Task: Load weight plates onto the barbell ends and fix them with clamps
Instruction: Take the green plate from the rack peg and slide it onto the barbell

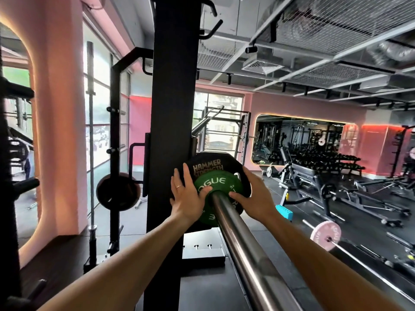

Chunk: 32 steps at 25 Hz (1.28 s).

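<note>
A steel barbell sleeve (pixel 235 232) runs from the bottom centre away from me. A green Rogue plate (pixel 215 184) sits on it, flat against a larger black Hammer Strength plate (pixel 208 163) behind. My left hand (pixel 187 198) presses on the green plate's left side with straight fingers, thumb near the hub. My right hand (pixel 253 194) presses on the plate's right side, fingers spread over its edge and thumb by the sleeve. No clamp is visible.
A black rack upright (pixel 173 108) stands just left of the plates. Another black plate (pixel 118 191) hangs on a storage peg at left. A vertical bar (pixel 91 131) stands by the window. Benches, dumbbell racks and a pink-plated barbell (pixel 325 235) fill the floor at right.
</note>
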Each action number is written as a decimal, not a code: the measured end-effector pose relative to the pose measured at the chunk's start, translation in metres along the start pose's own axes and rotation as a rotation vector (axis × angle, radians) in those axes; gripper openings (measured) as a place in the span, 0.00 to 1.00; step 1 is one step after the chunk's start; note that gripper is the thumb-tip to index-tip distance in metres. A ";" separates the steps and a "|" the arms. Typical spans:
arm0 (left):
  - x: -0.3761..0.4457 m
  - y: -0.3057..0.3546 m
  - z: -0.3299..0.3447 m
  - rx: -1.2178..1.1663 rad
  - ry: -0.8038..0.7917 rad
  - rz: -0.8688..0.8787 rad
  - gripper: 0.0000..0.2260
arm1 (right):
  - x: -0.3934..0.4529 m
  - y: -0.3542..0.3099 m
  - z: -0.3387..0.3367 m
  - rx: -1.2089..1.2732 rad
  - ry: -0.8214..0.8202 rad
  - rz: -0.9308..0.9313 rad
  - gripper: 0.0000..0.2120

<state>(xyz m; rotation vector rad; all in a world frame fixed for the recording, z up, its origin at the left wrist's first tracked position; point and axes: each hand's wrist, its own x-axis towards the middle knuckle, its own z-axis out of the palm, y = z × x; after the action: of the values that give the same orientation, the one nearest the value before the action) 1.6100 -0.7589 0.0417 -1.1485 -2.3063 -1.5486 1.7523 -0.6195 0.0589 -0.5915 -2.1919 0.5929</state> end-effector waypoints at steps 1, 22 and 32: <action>0.002 -0.001 0.003 0.015 0.014 0.006 0.42 | 0.006 0.002 0.006 -0.003 -0.001 -0.013 0.41; -0.013 0.044 -0.154 0.308 -0.148 0.044 0.08 | 0.024 -0.093 -0.061 -0.160 -0.242 -0.193 0.14; -0.074 0.021 -0.273 0.449 -0.143 -0.005 0.10 | -0.020 -0.215 -0.021 -0.181 -0.388 -0.364 0.10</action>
<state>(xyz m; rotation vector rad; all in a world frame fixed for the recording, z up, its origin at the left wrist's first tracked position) 1.5970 -1.0223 0.1472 -1.1559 -2.5630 -0.8969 1.7333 -0.7943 0.1853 -0.1617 -2.6554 0.3357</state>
